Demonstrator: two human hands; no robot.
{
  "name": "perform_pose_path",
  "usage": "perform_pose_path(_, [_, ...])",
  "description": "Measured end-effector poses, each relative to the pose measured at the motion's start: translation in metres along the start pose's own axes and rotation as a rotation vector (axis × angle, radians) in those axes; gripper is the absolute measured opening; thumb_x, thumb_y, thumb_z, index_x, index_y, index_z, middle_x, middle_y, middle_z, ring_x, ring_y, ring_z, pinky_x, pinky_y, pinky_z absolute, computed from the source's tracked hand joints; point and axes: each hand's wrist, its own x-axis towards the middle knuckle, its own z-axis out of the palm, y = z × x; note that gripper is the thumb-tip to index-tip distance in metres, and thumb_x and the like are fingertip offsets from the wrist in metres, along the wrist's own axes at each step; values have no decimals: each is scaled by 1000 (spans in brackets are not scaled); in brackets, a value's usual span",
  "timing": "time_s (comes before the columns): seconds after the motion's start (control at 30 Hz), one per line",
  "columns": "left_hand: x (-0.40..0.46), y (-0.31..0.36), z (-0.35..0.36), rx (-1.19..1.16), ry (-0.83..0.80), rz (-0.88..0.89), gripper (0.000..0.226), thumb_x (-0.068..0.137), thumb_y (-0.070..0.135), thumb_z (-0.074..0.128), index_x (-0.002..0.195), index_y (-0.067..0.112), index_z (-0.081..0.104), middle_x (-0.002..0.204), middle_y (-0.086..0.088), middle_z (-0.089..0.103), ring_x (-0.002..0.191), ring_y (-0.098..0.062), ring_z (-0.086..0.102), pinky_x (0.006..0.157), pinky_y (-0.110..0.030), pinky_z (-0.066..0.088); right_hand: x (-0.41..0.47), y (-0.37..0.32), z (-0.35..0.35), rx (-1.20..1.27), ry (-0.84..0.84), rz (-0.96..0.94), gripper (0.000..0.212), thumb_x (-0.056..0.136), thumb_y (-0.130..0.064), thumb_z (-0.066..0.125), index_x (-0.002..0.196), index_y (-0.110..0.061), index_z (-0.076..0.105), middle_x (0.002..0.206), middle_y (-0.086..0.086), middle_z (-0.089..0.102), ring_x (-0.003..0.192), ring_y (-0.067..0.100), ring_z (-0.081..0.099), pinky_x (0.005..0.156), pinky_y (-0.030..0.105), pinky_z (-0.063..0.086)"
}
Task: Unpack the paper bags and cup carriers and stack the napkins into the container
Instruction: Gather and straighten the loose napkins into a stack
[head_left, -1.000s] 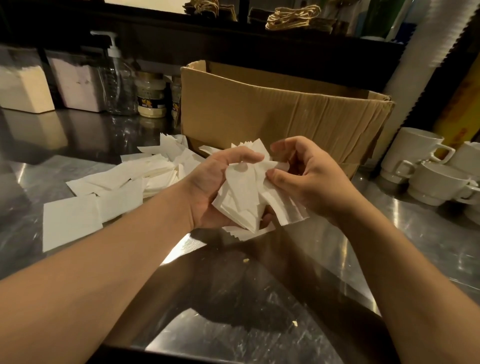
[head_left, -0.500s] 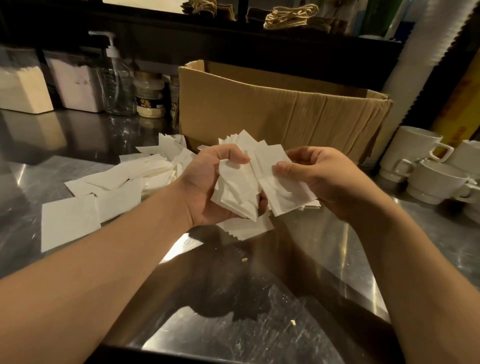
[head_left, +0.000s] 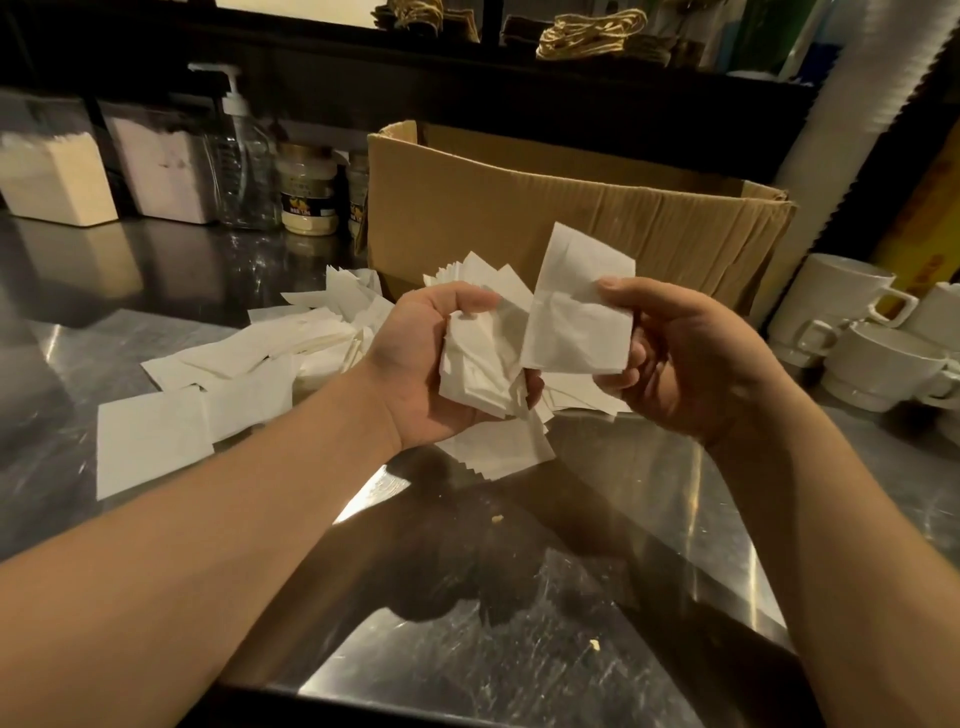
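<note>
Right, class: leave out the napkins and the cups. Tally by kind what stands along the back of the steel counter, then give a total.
Clear containers: 2
Pump bottle: 1
Jars: 2
Cardboard box: 1
Total: 6

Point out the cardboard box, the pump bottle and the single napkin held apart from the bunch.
cardboard box (head_left: 545, 218): head view, on its near front wall.
pump bottle (head_left: 244, 171): head view, on its clear body.
single napkin (head_left: 576, 322): head view, on its flat middle, pinched by the right hand (head_left: 691, 364).
</note>
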Motion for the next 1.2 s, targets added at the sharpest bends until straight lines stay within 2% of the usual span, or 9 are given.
perform_pose_path(0.07, [2, -1, -1, 7, 7, -15, 50, 76, 29, 62, 124, 14, 58, 103, -15, 70, 90, -32, 62, 87, -47, 53, -3, 2, 6, 27, -71, 28, 36, 89, -22, 65, 119, -5, 58, 80, 8, 73, 65, 14, 68, 45, 15, 50])
perform_pose_path(0.2, [0, -3, 2, 61, 0, -6, 42, 75, 34, 58, 115, 19, 60, 87, -8, 74, 83, -25, 65, 82, -41, 54, 1, 10, 13, 46, -63, 92, 48, 77, -29, 73, 119, -7, 63, 89, 8, 75, 79, 18, 75, 55, 20, 54])
perform_pose_path(0.37, [3, -4, -5, 18, -15, -41, 58, 86, 43, 56, 138, 19, 59, 112, -12, 68, 95, -27, 62, 87, -44, 53, 5, 15, 18, 106, 25, 90, 32, 77, -19, 76, 103, -1, 71, 82, 11, 68, 50, 10, 57, 44, 16, 47])
perform_pose_path(0.57, [1, -3, -1, 28, -14, -48, 53, 94, 45, 52, 137, 15, 60, 105, -13, 66, 85, -26, 62, 80, -42, 53, 11, 22, 19, -50, 152, 47, 14, 91, -19, 73, 89, -6, 68, 68, 3, 55, 47, 9, 33, 41, 21, 33])
perform_pose_path(0.83, [-1, -2, 0, 39, 26, -37, 50, 93, 52, 57, 131, 20, 61, 101, -14, 72, 88, -29, 66, 83, -45, 56, 12, 26, 22, -258, 239, 52, 17, 83, -21, 80, 89, -7, 73, 68, 2, 57, 51, 12, 44, 43, 25, 39])
perform_pose_path(0.93, [-1, -2, 0, 47, 19, -59, 51, 87, 41, 62, 132, 17, 59, 104, -15, 68, 92, -30, 64, 85, -45, 53, 19, 31, 20, -546, 367, -71, 38, 86, -39, 79, 110, -13, 66, 89, -1, 62, 74, 12, 56, 54, 27, 45])
perform_pose_path(1.03, [0, -3, 1, 27, 16, -57, 43, 86, 35, 61, 123, 12, 64, 99, -14, 68, 88, -29, 64, 84, -44, 52, 17, 37, 21, -778, 505, -441, 45, 90, -48, 71, 122, -23, 51, 110, -8, 57, 95, 10, 56, 69, 22, 47])
perform_pose_path(1.1, [1, -4, -1, 24, 4, -56, 35, 92, 37, 57, 114, 11, 68, 93, -11, 69, 83, -27, 67, 86, -44, 52, 11, 42, 27, -886, 369, -660, 39, 89, -50, 68, 116, -25, 55, 100, -9, 56, 88, 8, 56, 69, 24, 50])
perform_pose_path(1.2, [1, -5, -2, 42, 12, -54, 37, 96, 43, 54, 107, 11, 70, 82, -8, 69, 75, -23, 71, 78, -38, 56, 7, 51, 37, -1067, 174, -708, 47, 79, -64, 66, 113, -32, 59, 101, -14, 55, 91, 5, 57, 79, 34, 56])
